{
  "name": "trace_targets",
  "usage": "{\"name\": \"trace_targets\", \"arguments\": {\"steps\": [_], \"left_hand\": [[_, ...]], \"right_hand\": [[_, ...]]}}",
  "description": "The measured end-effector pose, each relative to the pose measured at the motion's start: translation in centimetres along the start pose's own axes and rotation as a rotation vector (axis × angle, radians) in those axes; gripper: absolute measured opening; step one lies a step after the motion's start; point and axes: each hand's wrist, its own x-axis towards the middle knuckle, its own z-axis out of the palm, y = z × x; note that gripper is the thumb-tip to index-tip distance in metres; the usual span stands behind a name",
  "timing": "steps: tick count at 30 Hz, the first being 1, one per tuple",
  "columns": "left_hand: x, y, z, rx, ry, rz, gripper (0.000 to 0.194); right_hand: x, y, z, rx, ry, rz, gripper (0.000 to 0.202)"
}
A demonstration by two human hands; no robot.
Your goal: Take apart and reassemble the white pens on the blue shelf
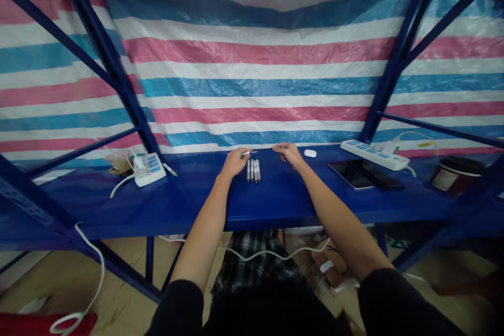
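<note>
My left hand is closed on a white pen, with its tip end pointing right. Opposite it, my right hand pinches a thin dark rod that reaches toward the pen; it resembles a pen refill, but is too small to be sure. Both hands rest near the back of the blue tabletop. Several white-and-grey pens lie side by side between my hands, a little nearer to me.
A white earbud case lies right of my right hand, then two dark phones, a power strip and a dark cup. Leftward are another power strip and a lone pen. Blue frame posts flank the table; striped sheeting hangs behind.
</note>
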Motion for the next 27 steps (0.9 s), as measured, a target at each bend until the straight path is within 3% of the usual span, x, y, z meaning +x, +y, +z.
{"name": "trace_targets", "arguments": {"steps": [24,27], "left_hand": [[0.16,0.11,0.24,-0.169,-0.008,0.009,0.039],[0.21,0.12,0.32,-0.19,-0.01,0.008,0.032]], "right_hand": [[-0.02,0.21,0.05,-0.092,0.016,-0.072,0.031],[0.04,0.35,0.23,-0.071,0.0,-0.067,0.032]]}}
